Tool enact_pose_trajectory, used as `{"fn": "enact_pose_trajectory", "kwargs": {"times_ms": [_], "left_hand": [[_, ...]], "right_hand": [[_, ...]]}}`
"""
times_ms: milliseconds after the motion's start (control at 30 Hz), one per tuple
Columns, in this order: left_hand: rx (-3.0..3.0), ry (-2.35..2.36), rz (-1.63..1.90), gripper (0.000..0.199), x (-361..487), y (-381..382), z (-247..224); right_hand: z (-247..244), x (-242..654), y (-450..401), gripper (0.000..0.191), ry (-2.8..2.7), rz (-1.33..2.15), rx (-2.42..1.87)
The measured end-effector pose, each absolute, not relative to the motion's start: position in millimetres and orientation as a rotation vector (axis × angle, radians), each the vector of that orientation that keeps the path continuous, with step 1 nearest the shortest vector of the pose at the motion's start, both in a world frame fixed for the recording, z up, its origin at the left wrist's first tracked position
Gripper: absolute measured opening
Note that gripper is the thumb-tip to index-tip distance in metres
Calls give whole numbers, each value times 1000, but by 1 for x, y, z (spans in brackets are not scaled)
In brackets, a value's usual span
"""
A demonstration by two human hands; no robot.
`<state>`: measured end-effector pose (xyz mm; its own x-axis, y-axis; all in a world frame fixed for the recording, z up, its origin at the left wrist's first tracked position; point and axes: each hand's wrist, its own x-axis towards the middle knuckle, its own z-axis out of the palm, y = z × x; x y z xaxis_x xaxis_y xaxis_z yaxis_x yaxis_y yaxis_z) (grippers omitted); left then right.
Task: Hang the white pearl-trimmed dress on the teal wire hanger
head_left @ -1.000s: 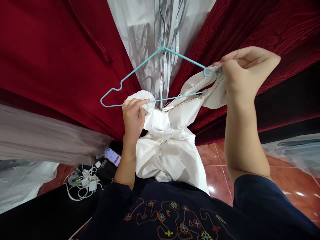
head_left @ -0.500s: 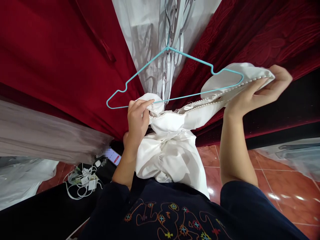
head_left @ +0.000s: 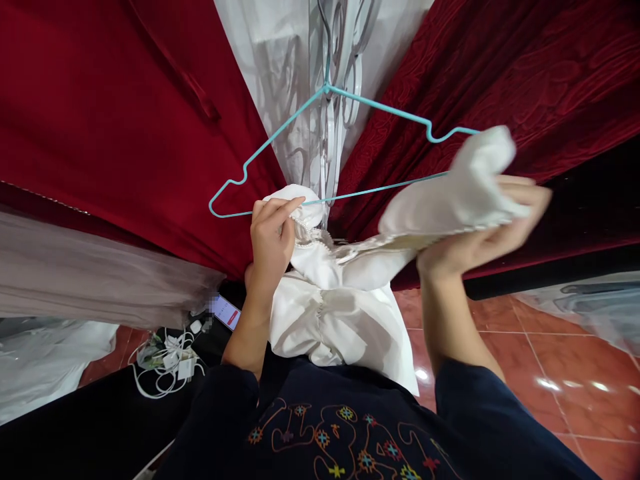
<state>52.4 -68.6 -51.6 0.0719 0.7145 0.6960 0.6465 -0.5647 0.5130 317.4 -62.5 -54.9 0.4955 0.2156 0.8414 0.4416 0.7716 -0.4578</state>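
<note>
A light-blue hanger point(head_left: 380, 105) hangs from its metal hook in front of me. Below it is a white dress point(head_left: 345, 320) with a pearl-beaded neckline, its lower part lying against my body. The fingers of my left hand point(head_left: 273, 230) are closed on the dress's left shoulder part and the hanger's bottom bar. My right hand point(head_left: 500, 223), blurred by motion, grips the right side of the bodice, stretched out to the right. White fabric now covers the right end of the hanger.
Red curtains point(head_left: 110, 120) hang on both sides of a white ornate metal stand point(head_left: 333, 140). At the lower left, a phone point(head_left: 226, 311) and tangled white cables point(head_left: 173, 363) lie on a black surface. Red floor tiles point(head_left: 505, 353) show at the right, with sheer fabric point(head_left: 595, 307) beyond.
My right hand has moved left and down with the bodice, and the fabric there has swung over the hanger's right end. My left hand has barely moved.
</note>
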Motion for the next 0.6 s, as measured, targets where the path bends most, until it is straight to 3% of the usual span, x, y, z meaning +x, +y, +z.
{"fn": "enact_pose_trajectory", "kwargs": {"times_ms": [200,500,600], "left_hand": [[2275,1500,1507,44,52,-71,-49],[2347,1457,1462,44,47,-71,-50],[2325,1392,1664,40,50,-73,-57]], "right_hand": [[-59,259,-60,30,-1734,65,-949],[-53,260,-52,28,-1857,66,-1028],[-56,255,-47,29,-1818,39,-1039]]}}
